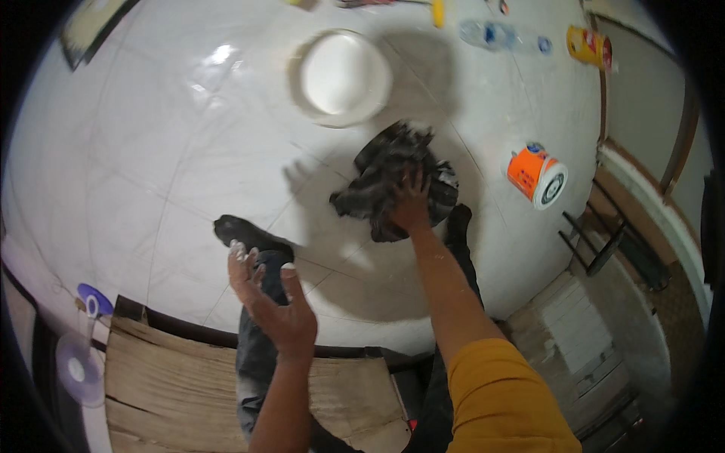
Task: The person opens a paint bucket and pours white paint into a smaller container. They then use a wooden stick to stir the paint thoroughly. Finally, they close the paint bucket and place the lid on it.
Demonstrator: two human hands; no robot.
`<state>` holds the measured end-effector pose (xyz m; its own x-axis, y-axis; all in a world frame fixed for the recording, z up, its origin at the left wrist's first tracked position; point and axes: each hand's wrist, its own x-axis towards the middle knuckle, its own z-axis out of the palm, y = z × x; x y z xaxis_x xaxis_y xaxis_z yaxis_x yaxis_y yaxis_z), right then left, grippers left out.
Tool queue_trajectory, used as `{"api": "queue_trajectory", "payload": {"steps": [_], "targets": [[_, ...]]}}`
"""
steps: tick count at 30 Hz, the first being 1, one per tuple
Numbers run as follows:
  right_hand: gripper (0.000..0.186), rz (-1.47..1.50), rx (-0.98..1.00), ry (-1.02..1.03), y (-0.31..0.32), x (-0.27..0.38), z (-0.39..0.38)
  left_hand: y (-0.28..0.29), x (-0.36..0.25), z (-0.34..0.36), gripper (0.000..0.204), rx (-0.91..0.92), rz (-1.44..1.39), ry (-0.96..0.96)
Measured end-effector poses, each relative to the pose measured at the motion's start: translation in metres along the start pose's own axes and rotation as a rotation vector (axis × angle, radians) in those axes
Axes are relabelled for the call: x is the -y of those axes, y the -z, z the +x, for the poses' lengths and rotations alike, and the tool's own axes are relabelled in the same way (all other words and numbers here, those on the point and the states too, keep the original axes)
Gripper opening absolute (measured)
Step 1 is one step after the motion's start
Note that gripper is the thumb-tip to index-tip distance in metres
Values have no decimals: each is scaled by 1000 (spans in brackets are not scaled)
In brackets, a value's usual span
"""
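Observation:
A crumpled black plastic bag (370, 192) with white smears lies on the pale tiled floor between my feet. My right hand (411, 198) rests on top of it, fingers spread over the dark folds. Held up above my left leg is my left hand (276, 302); its fingers are apart and nothing is in them. White paste or powder coats its fingertips. Just beyond the bag stands a round white basin (340, 75), whose inside looks white; I cannot make out what it holds.
To the right lies an orange and white bucket (535, 178). Farther off are a clear plastic bottle (487, 34) and a yellow tub (587, 47). A dark metal-legged stool (604, 249) is at the right. Behind my legs is a wooden bench (174, 377), with a purple fan (78, 370) beside it.

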<state>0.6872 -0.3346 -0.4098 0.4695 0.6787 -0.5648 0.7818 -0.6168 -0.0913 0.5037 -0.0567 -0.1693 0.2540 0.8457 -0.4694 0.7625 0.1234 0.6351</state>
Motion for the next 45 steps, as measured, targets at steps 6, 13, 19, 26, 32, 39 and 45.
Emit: {"api": "queue_trajectory", "payload": {"steps": [6, 13, 19, 26, 32, 39, 45], "targets": [[93, 66, -293, -226, 13, -155, 98, -39, -14, -24, 63, 171, 90, 40], [101, 113, -178, -568, 67, -425, 223, -78, -25, -44, 55, 332, 23, -55], [82, 265, -133, -369, 60, -172, 135, -92, -24, -84, 56, 318, -20, -65], [80, 365, -14, -93, 53, 12, 57, -92, -23, -95, 60, 338, 7, -85], [81, 560, -324, -199, 126, 23, 70, -76, -10, -88, 59, 298, -65, -39], [89, 1810, 84, -328, 214, 84, 117, -50, -8, -71, 60, 262, -123, 99], [61, 1820, 172, -373, 218, 96, 161, -32, -1, -61, 55, 181, -229, 95]]}}
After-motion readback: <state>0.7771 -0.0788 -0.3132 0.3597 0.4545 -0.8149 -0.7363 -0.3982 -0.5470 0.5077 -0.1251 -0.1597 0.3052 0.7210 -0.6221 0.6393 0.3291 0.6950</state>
